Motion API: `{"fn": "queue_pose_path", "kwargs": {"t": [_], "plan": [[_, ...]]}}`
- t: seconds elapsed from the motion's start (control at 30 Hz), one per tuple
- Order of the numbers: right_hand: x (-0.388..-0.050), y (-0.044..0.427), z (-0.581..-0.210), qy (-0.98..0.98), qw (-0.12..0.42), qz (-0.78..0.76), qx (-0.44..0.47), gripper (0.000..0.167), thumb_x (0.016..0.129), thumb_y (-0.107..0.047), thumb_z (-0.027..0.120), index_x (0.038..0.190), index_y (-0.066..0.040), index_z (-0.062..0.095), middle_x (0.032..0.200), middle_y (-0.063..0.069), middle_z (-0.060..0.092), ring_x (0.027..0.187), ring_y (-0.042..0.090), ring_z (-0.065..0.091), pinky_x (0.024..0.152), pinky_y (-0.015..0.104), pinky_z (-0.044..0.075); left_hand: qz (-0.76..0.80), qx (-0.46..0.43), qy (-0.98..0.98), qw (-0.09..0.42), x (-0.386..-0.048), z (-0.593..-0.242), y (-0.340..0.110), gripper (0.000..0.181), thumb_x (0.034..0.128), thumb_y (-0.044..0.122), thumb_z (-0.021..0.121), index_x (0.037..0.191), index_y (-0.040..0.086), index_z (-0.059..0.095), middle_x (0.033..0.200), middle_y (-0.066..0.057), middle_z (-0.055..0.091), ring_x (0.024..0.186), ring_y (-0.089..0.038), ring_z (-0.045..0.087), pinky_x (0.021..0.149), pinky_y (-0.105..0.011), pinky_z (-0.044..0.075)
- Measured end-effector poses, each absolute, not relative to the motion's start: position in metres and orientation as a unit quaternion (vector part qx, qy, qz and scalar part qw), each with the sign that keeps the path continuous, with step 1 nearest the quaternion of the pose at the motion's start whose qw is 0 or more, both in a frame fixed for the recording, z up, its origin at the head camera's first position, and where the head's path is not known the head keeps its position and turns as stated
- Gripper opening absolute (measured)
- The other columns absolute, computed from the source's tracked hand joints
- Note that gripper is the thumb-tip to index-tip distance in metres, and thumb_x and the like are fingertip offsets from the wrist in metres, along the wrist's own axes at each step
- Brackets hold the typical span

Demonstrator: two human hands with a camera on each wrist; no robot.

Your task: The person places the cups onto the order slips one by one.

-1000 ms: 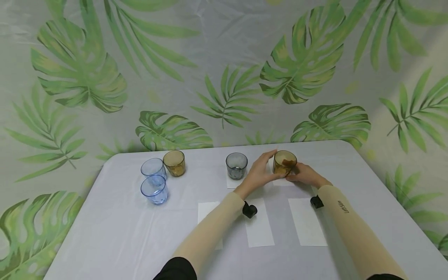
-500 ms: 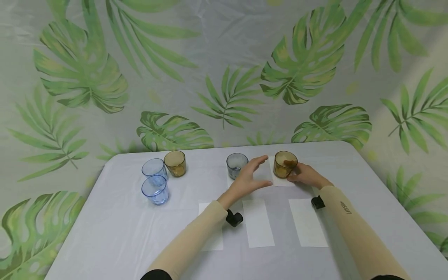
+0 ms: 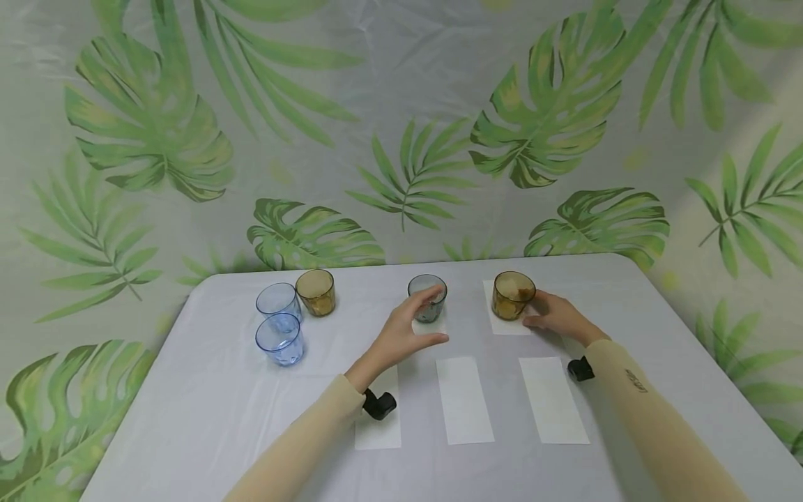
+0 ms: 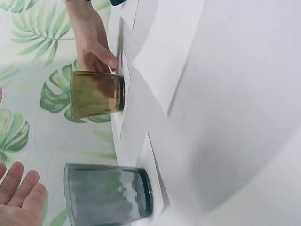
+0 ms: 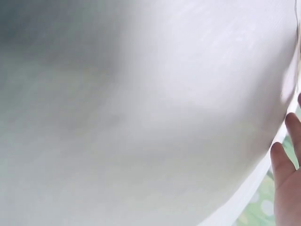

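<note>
My left hand [image 3: 399, 337] is spread, thumb apart from the fingers, its fingertips overlapping the grey glass [image 3: 429, 312] in the head view. The left wrist view shows a gap between that hand [image 4: 21, 202] and the grey glass [image 4: 106, 195]. An amber glass [image 3: 511, 305] with a brown patch stands upright on white paper, my right hand [image 3: 560, 317] close at its right side. Whether the right fingers touch the glass cannot be told. In the right wrist view the right hand's fingers [image 5: 284, 162] are loosely extended, with nothing held.
Two blue glasses [image 3: 280, 341] and another amber glass [image 3: 316, 296] stand close together at the table's left. Three white paper strips [image 3: 465, 401] lie across the front. The grey glass also stands on white paper [image 3: 436, 327]. A leaf-patterned cloth [image 3: 401, 104] hangs behind the table.
My left hand has left the amber glass and moved left and towards the front, to beside the grey glass. The right hand has drawn slightly rightwards; the amber glass remains on its paper.
</note>
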State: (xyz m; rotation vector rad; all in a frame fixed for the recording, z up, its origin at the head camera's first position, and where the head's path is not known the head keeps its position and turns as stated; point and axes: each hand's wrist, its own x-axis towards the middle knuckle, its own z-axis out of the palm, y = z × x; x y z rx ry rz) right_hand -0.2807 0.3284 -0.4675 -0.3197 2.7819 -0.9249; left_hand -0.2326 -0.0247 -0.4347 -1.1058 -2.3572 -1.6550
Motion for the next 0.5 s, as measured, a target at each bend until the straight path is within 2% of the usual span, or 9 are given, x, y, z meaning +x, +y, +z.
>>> {"fn": "queue_pose_path", "kwargs": {"t": [0.07,0.3,0.5], "plan": [[-0.278,0.331,-0.468,0.938,0.096,-0.315,-0.106,0.079,0.087,-0.026,0.071,0.141,0.015,0.031,0.142,0.038,0.029,0.132,0.053,0.022,0.108,0.064,0.021,-0.543,-0.357,-0.760,0.030,-0.229,-0.434,-0.033,0.078,0.0772,0.002,0.079,0.142,-0.006,0.037,0.143,-0.021,0.041,0.131,-0.033,0.040,0.109,-0.043,0.035],[-0.268,0.344,-0.468,0.938,0.085,-0.313,-0.120,0.074,0.088,-0.026,0.070,0.141,0.012,0.034,0.144,0.034,0.030,0.132,0.052,0.023,0.107,0.064,0.021,-0.543,-0.335,-0.769,0.035,-0.223,-0.438,-0.061,0.078,0.0781,0.006,0.080,0.144,0.002,0.038,0.144,-0.013,0.042,0.133,-0.022,0.038,0.110,-0.028,0.032],[-0.258,0.353,-0.469,0.933,0.078,-0.325,-0.134,0.070,0.088,-0.025,0.071,0.142,0.005,0.038,0.145,0.031,0.031,0.133,0.051,0.022,0.107,0.066,0.021,-0.544,-0.325,-0.772,0.044,-0.220,-0.443,-0.082,0.078,0.0779,0.008,0.080,0.144,0.003,0.038,0.145,-0.011,0.042,0.134,-0.021,0.038,0.110,-0.028,0.032]]}}
